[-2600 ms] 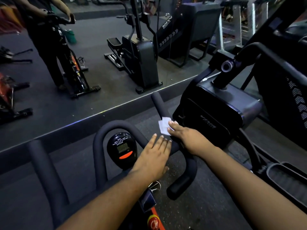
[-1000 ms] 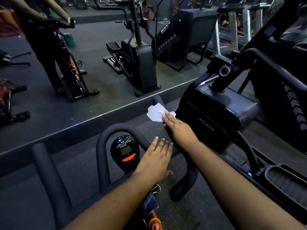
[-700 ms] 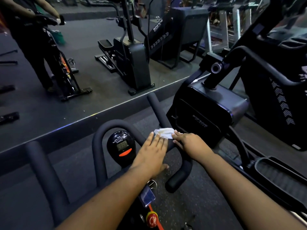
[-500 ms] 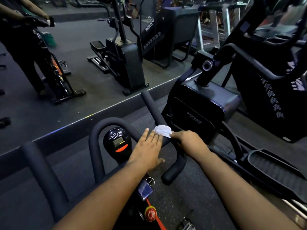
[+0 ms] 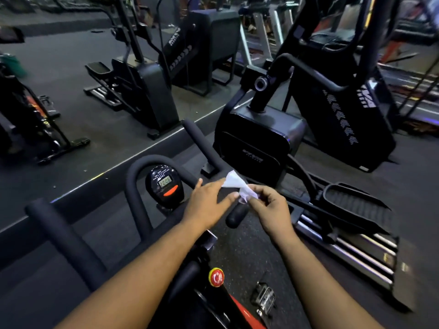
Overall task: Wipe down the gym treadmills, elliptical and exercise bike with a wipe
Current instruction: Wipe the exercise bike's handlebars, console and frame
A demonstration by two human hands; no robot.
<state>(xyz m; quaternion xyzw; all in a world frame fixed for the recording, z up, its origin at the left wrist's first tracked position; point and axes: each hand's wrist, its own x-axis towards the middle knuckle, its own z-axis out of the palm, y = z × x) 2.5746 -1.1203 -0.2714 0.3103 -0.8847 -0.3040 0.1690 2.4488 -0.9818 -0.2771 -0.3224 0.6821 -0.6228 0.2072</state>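
- The wipe (image 5: 234, 186) is off the machine right now, held up in the air between both hands just above the right end of the exercise bike's handlebar (image 5: 142, 184).
- The left hand (image 5: 209, 205) has its fingers mostly straight, thumb and forefinger tips nipping the near-left edge of the wipe.
- The right hand (image 5: 268, 207) has its fingers curled in, pinching the crumpled right end of it.
- To me this looks like refolding or turning the wipe to a fresh face, not wiping; nothing is being rubbed at this moment.
- The small console (image 5: 165, 184) with its orange button sits inside the handlebar loop, left of the hands; I cannot tell from looking whether it or the bars have been cleaned.
- The elliptical (image 5: 259, 136) stands just to the right and a little farther off, with its foot pedal (image 5: 356, 203) near the right hand; no hand is on it.
- Treadmills (image 5: 403, 74) seem to be at the far right, blurred.
- My guess: the bike is mid-job, and the other machines show no sign either way.
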